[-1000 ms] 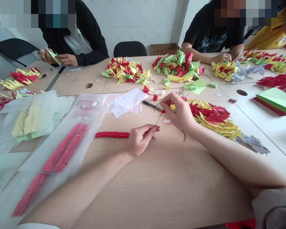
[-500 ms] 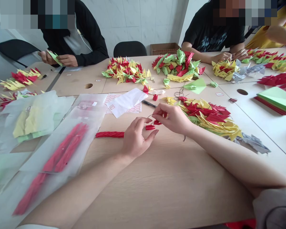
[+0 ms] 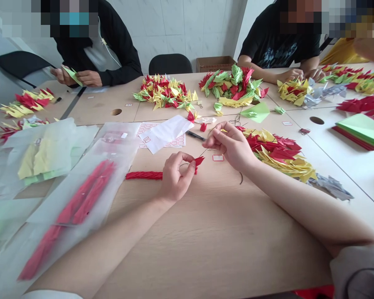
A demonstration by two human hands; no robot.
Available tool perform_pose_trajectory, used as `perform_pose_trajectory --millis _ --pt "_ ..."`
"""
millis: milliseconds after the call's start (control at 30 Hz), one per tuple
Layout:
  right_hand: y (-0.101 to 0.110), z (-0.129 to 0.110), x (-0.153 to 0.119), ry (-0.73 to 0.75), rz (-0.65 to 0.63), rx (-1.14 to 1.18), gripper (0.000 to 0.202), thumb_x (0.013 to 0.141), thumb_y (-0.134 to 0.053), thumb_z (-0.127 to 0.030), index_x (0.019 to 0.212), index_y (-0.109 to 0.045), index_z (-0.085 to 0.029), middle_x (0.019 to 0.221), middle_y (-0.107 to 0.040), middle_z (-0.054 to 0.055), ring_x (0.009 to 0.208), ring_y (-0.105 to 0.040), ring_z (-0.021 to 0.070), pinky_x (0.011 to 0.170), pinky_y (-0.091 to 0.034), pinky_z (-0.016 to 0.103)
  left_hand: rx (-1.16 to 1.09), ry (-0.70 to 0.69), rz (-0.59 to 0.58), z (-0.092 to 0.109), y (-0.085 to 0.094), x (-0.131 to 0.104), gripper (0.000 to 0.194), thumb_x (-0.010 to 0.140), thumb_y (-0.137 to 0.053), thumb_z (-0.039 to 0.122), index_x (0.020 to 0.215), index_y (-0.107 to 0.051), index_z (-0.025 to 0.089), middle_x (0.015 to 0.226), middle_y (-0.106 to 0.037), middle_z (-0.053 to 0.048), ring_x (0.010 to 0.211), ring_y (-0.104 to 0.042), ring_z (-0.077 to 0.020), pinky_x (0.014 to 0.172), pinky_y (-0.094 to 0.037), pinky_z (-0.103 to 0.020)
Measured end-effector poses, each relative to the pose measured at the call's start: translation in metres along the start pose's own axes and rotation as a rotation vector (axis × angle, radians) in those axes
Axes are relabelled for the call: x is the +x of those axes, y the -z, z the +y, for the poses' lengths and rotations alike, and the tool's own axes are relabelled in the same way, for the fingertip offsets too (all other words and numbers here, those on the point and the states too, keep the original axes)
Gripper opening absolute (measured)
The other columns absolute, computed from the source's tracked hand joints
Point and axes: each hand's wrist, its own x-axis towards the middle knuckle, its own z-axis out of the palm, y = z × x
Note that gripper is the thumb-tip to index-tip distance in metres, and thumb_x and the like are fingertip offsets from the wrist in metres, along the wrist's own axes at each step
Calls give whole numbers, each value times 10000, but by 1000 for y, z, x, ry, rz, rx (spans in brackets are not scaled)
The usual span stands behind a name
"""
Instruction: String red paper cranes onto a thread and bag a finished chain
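Note:
Between thumb and forefinger, my left hand pinches a small red folded-paper crane. My right hand is up and to the right, its fingers closed in a pinch on a thin dark thread that slants down to the crane. Whether a needle is also in those fingers I cannot tell. Left of my left hand lies a tight red strand of folded paper, partly covered by the hand. A loose thread end hangs below my right wrist. Beyond that wrist lies a strung pile of red and yellow cranes.
Plastic sleeves with red strands lie on the left. A white paper, a black pen and a small red-edged label are near my hands. More crane piles stand farther back, where other people sit. Green paper sheets are stacked right.
My right hand has moved up and away from my left, drawing the thread out between them. My left fingers have closed on the red crane. The small label is now uncovered.

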Motion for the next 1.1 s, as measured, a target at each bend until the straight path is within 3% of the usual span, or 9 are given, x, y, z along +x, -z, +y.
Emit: perform_pose_trajectory --millis 67,133,233,333,600,767,933,1000,1100 --pt "3 -3 2 -32 24 6 280 895 -593 -457 852 -423 -237 586 -415 -82 496 -436 96 517 -419 238 -45 63 -19 -3 0 0 126 936 -552 335 897 -577 217 894 -669 -44 841 -634 -198 762 -502 -340" --pt "6 -5 2 -57 -39 -161 279 881 -612 -459 832 -479 -219 583 -354 -83 463 -316 76 452 -294 222 -53 81 -26 -4 0 0 140 941 -546 346 895 -569 216 880 -666 -42 824 -635 -191 746 -501 -329" --pt "7 -6 0 -67 -270 -519 277 837 -675 -453 865 -621 -182 591 -389 -67 510 -324 79 481 -252 232 -58 40 -33 -3 -1 1 134 940 -556 331 892 -574 207 865 -661 -35 831 -630 -179 788 -496 -320" --pt "6 -5 -2 -29 -406 -647 259 835 -675 -418 855 -686 -160 603 -467 -50 551 -370 83 523 -287 234 -148 45 -70 -1 -3 2 123 931 -579 318 934 -583 196 876 -656 -29 806 -635 -152 777 -509 -288" --pt "13 -6 3 -50 -234 -587 274 879 -591 -410 806 -658 -155 587 -429 -52 520 -351 81 488 -266 228 -425 168 -125 -6 -8 2 335 868 -668 310 1159 -553 192 935 -690 -52 813 -689 -164 805 -555 -309" --pt "12 -7 2 -12 -43 -665 234 878 -562 -357 759 -626 -165 595 -459 -38 540 -359 96 514 -283 235 -287 119 -43 -7 -5 5 377 860 -665 261 1199 -506 220 889 -697 -26 822 -671 -159 803 -526 -300" --pt "14 -6 4 121 99 -831 198 868 -548 -286 700 -501 -195 586 -494 -38 542 -398 108 567 -315 250 75 -46 1 -10 1 12 61 854 -655 261 855 -642 202 851 -717 -41 809 -651 -194 826 -498 -356" --pt "16 -7 5 157 97 -918 187 856 -532 -228 683 -468 -202 599 -496 -31 552 -402 116 575 -318 255 209 -108 24 -13 3 15 56 851 -658 253 818 -663 208 836 -726 -30 807 -644 -205 919 -460 -414" --pt "19 -9 2 93 -81 -1113 218 801 -565 -174 615 -454 -203 597 -494 -9 560 -406 134 559 -303 269 299 -144 21 -17 3 15 20 832 -681 221 847 -686 233 860 -744 0 837 -652 -208 1069 -344 -478"
